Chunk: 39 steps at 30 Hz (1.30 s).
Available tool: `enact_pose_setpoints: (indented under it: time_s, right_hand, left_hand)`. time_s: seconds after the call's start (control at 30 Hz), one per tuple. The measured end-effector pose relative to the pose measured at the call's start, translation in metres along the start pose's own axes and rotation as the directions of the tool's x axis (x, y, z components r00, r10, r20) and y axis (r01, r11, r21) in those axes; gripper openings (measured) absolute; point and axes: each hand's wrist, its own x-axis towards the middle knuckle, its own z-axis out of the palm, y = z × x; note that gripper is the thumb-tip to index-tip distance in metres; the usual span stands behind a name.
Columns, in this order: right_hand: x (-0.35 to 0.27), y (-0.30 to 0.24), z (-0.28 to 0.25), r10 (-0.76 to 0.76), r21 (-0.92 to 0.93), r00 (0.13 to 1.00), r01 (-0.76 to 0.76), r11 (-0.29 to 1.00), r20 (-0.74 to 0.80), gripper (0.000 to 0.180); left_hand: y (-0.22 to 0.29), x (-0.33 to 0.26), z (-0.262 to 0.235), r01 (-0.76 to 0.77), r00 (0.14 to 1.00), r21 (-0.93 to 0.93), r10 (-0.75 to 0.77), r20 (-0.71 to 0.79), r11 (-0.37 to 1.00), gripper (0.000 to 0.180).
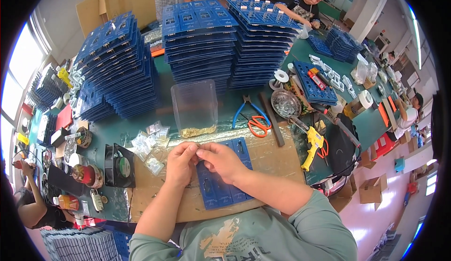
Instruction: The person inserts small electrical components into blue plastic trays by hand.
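Between the bunched fingers of the left hand (182, 163) and right hand (221, 161), whether a small piece was grasped could not be told; light, steady pressure probably suited such close work. A flat blue rectangular panel (217, 191) lay beneath, on brown cardboard (277, 167).

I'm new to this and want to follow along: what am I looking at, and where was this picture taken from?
There is no machine here, just a person's bare hands, seen from a wide fisheye camera on their head, so straight edges bend. The left hand and right hand meet at the fingertips over a blue panel; anything pinched there is too small to make out. The panel lies on a brown work mat on a green table. Beyond it stand a clear plastic container with gold-coloured pieces, blue-handled pliers and tall stacks of blue panels.
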Motion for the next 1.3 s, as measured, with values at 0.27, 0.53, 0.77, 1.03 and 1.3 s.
enact_pose_setpoints:
  time_s: [0.27, 0.53, 0.77, 1.03, 1.3]
  right_hand:
    - [0.009, -0.008, -0.010, -0.415, -0.592, 0.909, 0.352, 0.725, 0.033, 0.024]
    - [0.075, -0.053, -0.127, -0.767, -0.935, 0.535, 0.173, -0.310, 0.354, 0.025]
    - [0.109, -0.052, -0.145, -0.612, -0.873, 0.644, 0.199, -0.446, 0.460, 0.034]
    - [0.121, -0.058, -0.135, -0.551, -0.907, 0.754, 0.141, -0.396, 0.358, 0.038]
    - [0.119, -0.066, -0.129, -0.530, -0.937, 0.789, 0.159, -0.311, 0.310, 0.047]
  left_hand:
    - [0.000, 0.004, -0.010, 0.007, 0.997, -0.081, -0.014, -0.079, 0.997, 0.014]
    - [0.000, 0.012, -0.014, -0.104, 0.992, -0.010, 0.103, -0.076, 0.995, 0.016]
    - [-0.002, 0.024, -0.033, -0.160, 0.976, 0.087, 0.171, -0.133, 0.983, 0.016]
    - [-0.007, 0.028, -0.036, -0.180, 0.972, 0.152, 0.199, -0.127, 0.972, 0.013]
    - [-0.007, 0.028, -0.036, -0.174, 0.976, 0.116, 0.187, -0.111, 0.978, 0.011]
